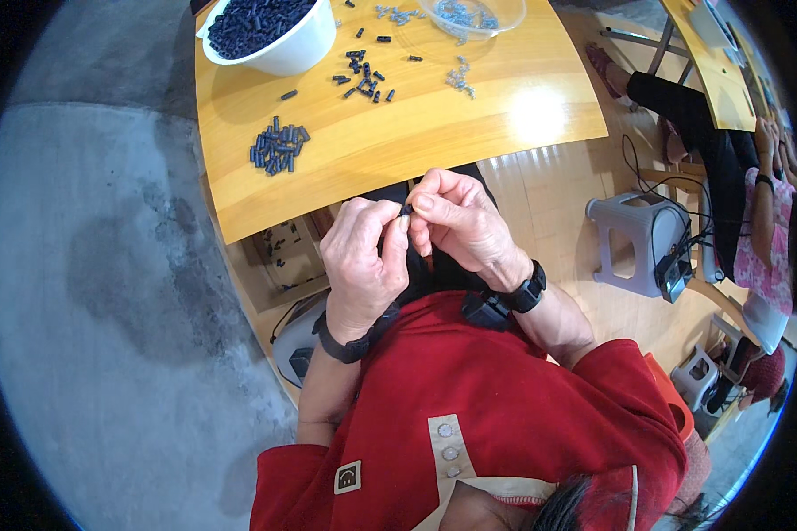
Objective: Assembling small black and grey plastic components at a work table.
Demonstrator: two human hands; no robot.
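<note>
Both hands (416, 234) pinching one small dark part (406, 211); one pile (277, 148) done on worktop (416, 133), full bowl (270, 31) left, probably.

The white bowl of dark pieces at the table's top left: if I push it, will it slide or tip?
The white bowl is heaped with small dark pieces, so it is probably fairly heavy and steady. On the smooth wooden table it would likely slide rather than tip. A sudden shove might spill pieces.

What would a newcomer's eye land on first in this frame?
Both hands, left hand and right hand, meet at centre, pinching a small dark piece. Beyond them, the wooden table carries a white bowl of dark pieces and a small dark pile at its left.
</note>
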